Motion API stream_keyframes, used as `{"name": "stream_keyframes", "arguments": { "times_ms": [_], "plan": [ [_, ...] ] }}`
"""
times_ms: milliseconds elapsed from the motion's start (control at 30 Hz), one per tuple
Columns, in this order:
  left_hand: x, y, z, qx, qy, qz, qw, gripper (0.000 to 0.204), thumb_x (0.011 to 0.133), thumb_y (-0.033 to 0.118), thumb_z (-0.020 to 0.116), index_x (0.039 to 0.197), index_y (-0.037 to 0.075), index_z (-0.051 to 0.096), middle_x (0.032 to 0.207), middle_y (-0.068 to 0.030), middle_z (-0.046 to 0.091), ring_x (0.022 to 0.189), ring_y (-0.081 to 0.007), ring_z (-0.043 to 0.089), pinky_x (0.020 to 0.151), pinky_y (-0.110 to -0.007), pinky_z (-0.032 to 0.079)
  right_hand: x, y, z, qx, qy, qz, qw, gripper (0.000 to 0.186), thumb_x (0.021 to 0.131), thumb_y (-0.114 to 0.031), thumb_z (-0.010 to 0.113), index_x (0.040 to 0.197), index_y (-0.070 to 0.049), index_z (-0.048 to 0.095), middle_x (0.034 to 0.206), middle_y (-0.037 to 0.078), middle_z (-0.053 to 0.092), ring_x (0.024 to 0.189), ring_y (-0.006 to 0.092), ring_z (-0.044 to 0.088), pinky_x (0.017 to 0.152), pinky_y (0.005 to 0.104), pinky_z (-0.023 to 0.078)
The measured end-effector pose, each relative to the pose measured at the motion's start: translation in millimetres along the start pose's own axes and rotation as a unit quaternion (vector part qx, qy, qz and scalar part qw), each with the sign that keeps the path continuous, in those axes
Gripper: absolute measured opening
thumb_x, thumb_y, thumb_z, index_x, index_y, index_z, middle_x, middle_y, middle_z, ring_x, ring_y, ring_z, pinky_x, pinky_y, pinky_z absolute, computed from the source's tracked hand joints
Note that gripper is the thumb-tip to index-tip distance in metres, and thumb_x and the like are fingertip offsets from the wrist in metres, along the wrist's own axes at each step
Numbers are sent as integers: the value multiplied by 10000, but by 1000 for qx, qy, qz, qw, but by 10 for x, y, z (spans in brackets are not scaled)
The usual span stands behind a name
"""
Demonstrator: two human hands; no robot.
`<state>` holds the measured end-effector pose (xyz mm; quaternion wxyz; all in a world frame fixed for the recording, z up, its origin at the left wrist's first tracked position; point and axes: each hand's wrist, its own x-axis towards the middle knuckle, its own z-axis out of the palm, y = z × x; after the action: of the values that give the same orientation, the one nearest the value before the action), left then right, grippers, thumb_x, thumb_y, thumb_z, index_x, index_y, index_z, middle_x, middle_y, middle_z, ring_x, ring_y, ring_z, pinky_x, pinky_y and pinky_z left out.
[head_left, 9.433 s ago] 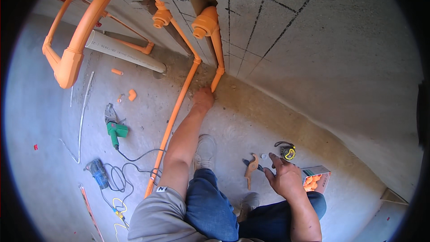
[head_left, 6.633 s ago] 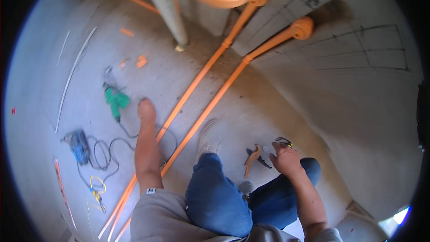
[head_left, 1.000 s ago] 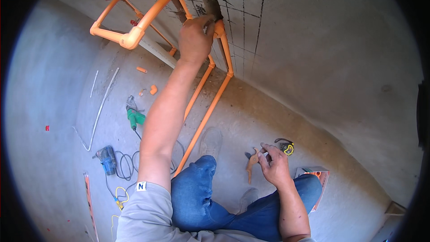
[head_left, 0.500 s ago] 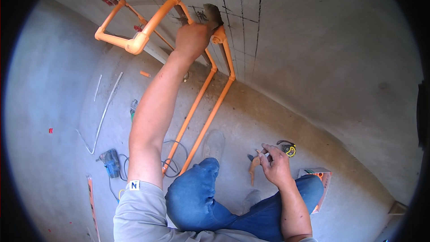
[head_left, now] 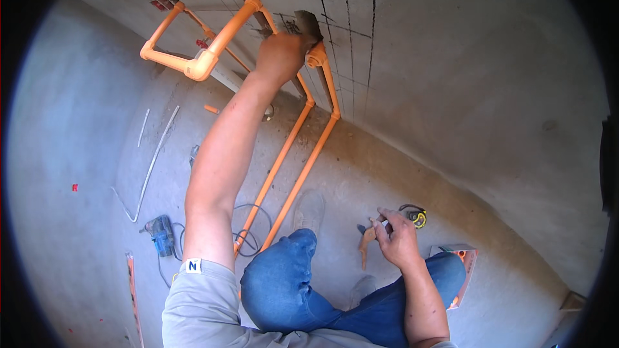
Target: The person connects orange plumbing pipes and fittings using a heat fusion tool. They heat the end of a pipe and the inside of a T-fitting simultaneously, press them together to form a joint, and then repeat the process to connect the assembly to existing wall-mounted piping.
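My left hand (head_left: 282,58) is raised to the wall, curled closed beside an orange pipe fitting (head_left: 316,56) under a chiselled hole (head_left: 308,24). The back of the hand hides its fingertips and whatever they grip. Orange pipes (head_left: 302,177) run down the wall through elbows and out across the floor. Above my right knee, my right hand (head_left: 398,238) has its thumb and fingers drawn together around something small and pale that I cannot make out. Just left of it on the floor lies an orange-handled tool (head_left: 365,245), partly hidden by the fingers.
A thick orange pipe loop (head_left: 200,64) juts out from the wall at upper left. On the floor are a blue corded power tool (head_left: 161,236), a bent white rod (head_left: 153,161), a tape measure (head_left: 418,218) and an open box (head_left: 467,264) by my right knee.
The view has shifted very slightly. Both hands keep nearly the same places and shapes, the left at the wall and the right over the knee.
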<state>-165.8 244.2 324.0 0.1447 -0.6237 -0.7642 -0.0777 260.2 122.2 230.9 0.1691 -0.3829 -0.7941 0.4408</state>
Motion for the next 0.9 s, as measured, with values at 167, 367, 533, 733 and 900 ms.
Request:
{"name": "stream_keyframes", "arguments": {
  "times_ms": [167,367,533,733,900],
  "plan": [
    [7,55,-39,4,4,-14,1000,198,940,247,631,1079,209,766,881,-115,737,827,-343,703,727,-445,567,26,-30,-14,-1,-5,2,1000,324,865,-88,734,1160,29,669,900,135,690,614,201,600,588,317,498],
    [50,51,-58,-3,0,-6,1000,205,945,266,625,1083,209,766,892,-111,740,839,-335,705,731,-443,567,88,30,-2,6,6,-14,1000,319,864,-85,730,1155,30,668,902,140,693,615,212,607,592,329,505],
    [97,71,-89,4,-51,-32,998,213,943,266,630,1093,201,767,913,-109,743,848,-331,706,743,-443,566,150,34,15,13,7,-9,1000,322,857,-86,730,1151,29,668,910,142,696,621,222,614,602,335,512],
    [109,57,-123,-38,-68,-29,997,209,950,234,614,1085,200,770,947,-119,744,870,-325,706,773,-431,563,262,82,-26,2,-14,25,1000,339,853,-119,729,1165,2,677,954,142,701,669,249,645,654,359,535],
    [171,49,-107,-18,-96,-42,994,211,949,217,608,1079,187,772,947,-125,743,878,-336,705,780,-428,563,335,80,-24,1,-32,48,998,338,856,-133,720,1172,-20,684,988,143,705,709,276,668,696,378,551]
  ]
}}
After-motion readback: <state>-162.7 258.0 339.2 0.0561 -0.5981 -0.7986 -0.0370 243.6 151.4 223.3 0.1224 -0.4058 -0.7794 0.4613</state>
